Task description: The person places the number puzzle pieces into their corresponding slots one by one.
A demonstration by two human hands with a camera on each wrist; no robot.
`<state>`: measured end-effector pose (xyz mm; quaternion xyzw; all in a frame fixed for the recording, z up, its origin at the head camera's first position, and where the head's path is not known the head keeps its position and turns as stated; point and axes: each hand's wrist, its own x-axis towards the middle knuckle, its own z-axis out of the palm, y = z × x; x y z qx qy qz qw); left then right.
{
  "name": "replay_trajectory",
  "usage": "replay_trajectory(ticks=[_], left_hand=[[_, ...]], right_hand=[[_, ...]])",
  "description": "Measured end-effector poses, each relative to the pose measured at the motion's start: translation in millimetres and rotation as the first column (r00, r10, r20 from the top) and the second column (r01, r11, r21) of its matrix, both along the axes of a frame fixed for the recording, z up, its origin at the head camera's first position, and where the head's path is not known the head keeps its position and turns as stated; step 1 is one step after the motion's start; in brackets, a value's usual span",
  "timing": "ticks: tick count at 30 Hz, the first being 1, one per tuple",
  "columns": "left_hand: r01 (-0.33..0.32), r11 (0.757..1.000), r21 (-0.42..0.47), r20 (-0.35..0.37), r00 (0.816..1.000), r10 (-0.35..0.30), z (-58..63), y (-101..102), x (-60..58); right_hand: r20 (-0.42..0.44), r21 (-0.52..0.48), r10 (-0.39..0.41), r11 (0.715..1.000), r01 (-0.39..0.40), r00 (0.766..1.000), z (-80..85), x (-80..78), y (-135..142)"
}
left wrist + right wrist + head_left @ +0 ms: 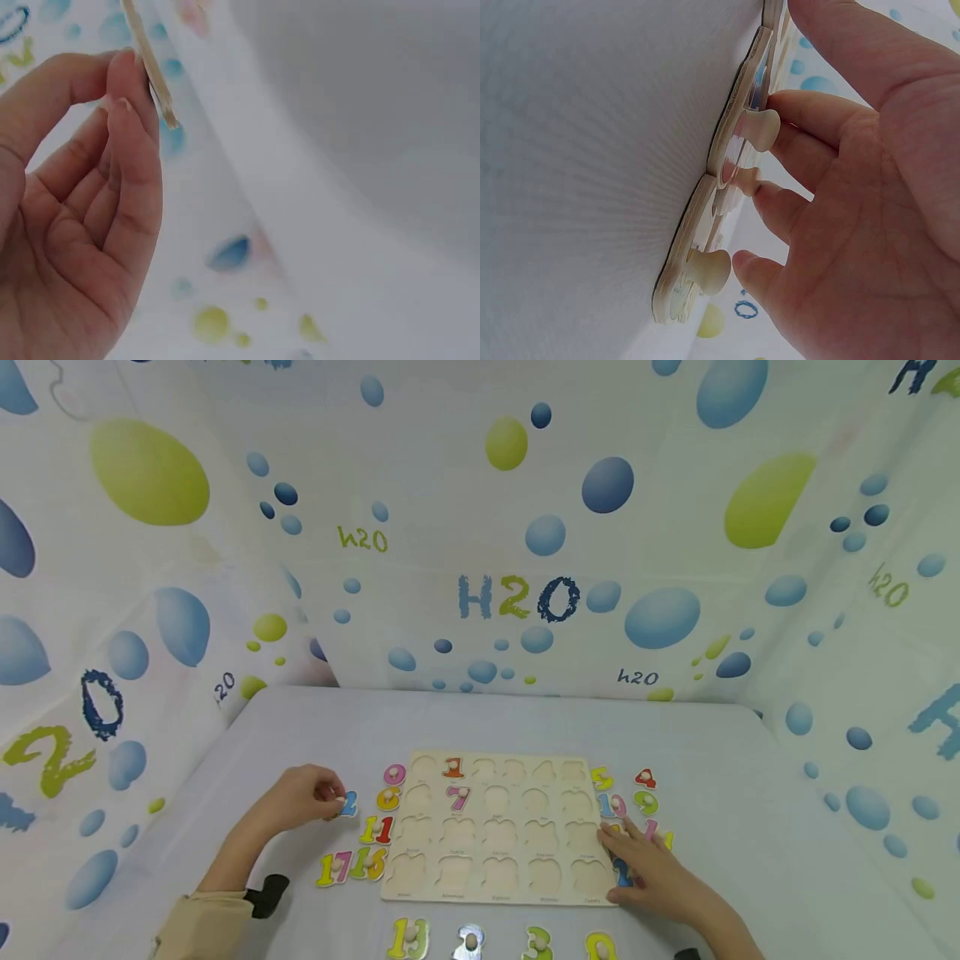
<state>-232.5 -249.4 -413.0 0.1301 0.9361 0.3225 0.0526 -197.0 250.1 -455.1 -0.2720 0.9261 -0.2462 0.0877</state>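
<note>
Left of the board, the blue 2 is pinched by the left hand and best held level; the right hand is rested loosely at the board's right edge.

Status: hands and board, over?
Left hand pinches blue wooden number piece. Pale wooden board mostly unfilled: orange 1, purple 7 on it. Right hand at its right edge, partly hiding coloured number pieces.

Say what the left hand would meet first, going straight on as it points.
Probably the orange-yellow number piece beside the wooden board; depth is unclear, so the left hand, pinching the blue 2, might pass above it.
</note>
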Motion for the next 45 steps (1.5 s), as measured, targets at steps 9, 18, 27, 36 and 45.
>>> replay_trajectory(ticks=[9, 18, 27, 36, 45], left_hand=[[0.171, 0.985, -0.024, -0.157, 0.972, -0.172, 4.7, 101.7, 4.3], [0.168, 0.981, -0.092, -0.144, 0.973, -0.180, -21.3, 145.1, -3.1], [0.161, 0.984, -0.083, -0.114, 0.979, -0.170, -24.9, 147.0, -0.1], [0.275, 0.961, 0.016, -0.053, 0.960, -0.274, -20.2, 124.3, 11.2], [0.144, 0.988, 0.059, -0.063, 0.988, -0.140, -0.2, 42.2, 39.6]], right_hand=[[0.009, -0.010, 0.012, 1.000, -0.012, 1.000, -0.8, -0.1, -2.6], [0.021, -0.004, -0.009, 1.000, 0.009, 1.000, -0.1, -0.1, -2.3], [0.029, 0.012, -0.014, 1.000, 0.014, 0.999, 0.4, 1.4, -2.2], [0.013, -0.016, -0.004, 1.000, 0.004, 1.000, -0.3, -0.7, -3.2], [0.011, 0.011, -0.019, 1.000, 0.019, 1.000, 0.2, 0.7, -0.8]])
